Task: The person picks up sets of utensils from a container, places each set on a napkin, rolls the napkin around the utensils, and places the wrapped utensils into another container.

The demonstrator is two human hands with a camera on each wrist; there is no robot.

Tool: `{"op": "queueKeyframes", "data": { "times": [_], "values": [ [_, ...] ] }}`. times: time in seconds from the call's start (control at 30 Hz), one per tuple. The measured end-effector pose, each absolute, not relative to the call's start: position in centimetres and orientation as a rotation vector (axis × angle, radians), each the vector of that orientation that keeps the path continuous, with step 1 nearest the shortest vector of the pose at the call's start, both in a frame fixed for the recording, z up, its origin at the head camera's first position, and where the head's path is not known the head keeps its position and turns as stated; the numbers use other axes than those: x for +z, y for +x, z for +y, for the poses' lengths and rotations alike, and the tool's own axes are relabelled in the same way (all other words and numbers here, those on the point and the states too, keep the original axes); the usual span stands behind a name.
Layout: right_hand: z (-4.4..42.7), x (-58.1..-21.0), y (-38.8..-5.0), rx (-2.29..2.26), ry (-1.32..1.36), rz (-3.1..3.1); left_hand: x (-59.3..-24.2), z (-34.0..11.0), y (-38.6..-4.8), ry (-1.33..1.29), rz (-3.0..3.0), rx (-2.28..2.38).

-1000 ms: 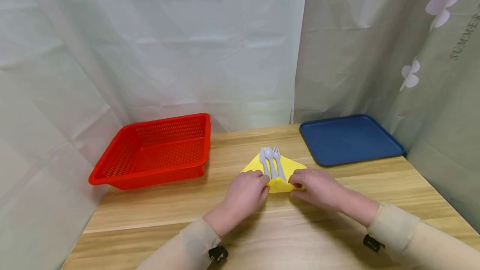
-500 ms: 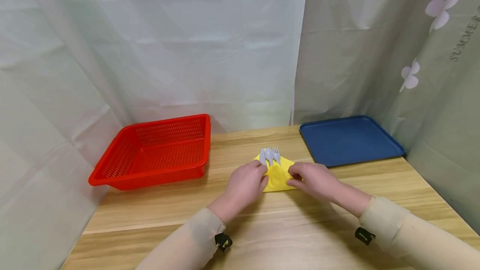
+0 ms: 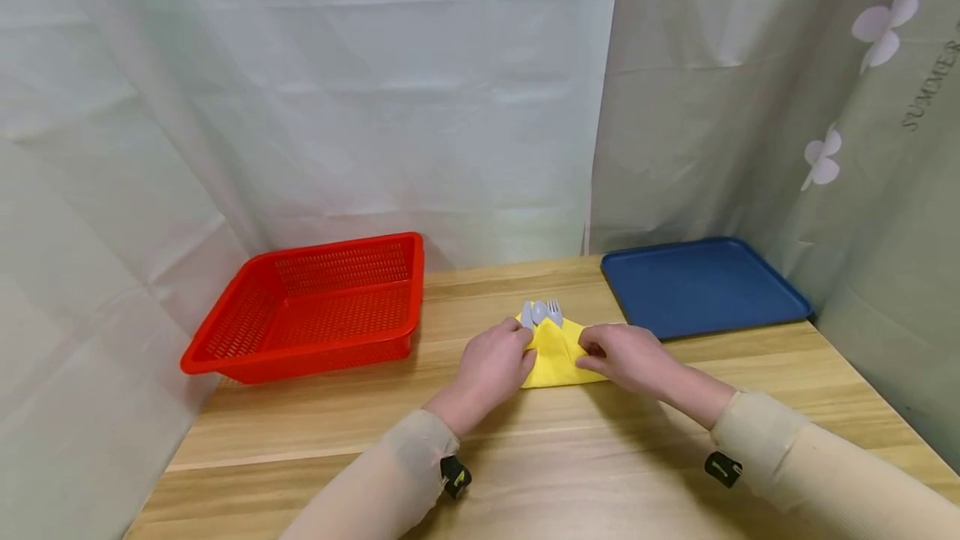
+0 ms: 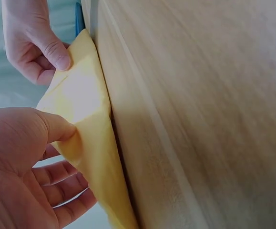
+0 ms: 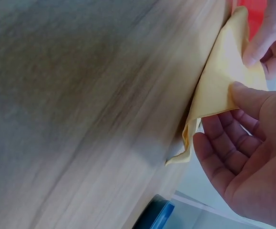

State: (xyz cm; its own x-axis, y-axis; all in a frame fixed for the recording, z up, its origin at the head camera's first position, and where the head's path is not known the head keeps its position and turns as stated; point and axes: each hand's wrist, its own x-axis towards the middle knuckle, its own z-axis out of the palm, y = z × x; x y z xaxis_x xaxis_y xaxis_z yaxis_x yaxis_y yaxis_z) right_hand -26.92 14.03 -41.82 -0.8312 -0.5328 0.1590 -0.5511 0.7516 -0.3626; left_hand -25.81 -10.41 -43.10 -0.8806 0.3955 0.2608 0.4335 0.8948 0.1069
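Observation:
A yellow napkin (image 3: 553, 362) lies on the wooden table with its near part folded up over a grey plastic knife (image 3: 527, 315), spoon (image 3: 540, 312) and fork (image 3: 554, 310). Only their upper ends show past the fold. At the left side my left hand (image 3: 491, 363) pinches the folded edge; in the left wrist view its thumb presses the front of the napkin (image 4: 99, 148). My right hand (image 3: 628, 359) pinches the opposite side between thumb and fingers. The right wrist view shows a loose corner of the napkin (image 5: 219, 83) hanging past that hand. The cutlery handles are hidden.
A red perforated plastic basket (image 3: 315, 348) stands at the back left. To the back right lies a flat blue tray (image 3: 705, 290). Pale curtains (image 3: 420, 107) hang behind and beside the wooden table (image 3: 300, 432).
Both hands have moved the napkin's near edge away from the person and up over the cutlery, covering more of the knife, spoon and fork. The basket and tray stay in place.

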Motion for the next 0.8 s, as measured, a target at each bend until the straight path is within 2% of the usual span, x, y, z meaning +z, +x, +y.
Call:
{"op": "queueKeyframes", "data": {
  "times": [0.8],
  "values": [
    [13.88,-42.73,-27.59,0.595,0.785,-2.945,-43.62,-10.11,-26.63,-0.484,-2.88,-0.264]
  ]
}}
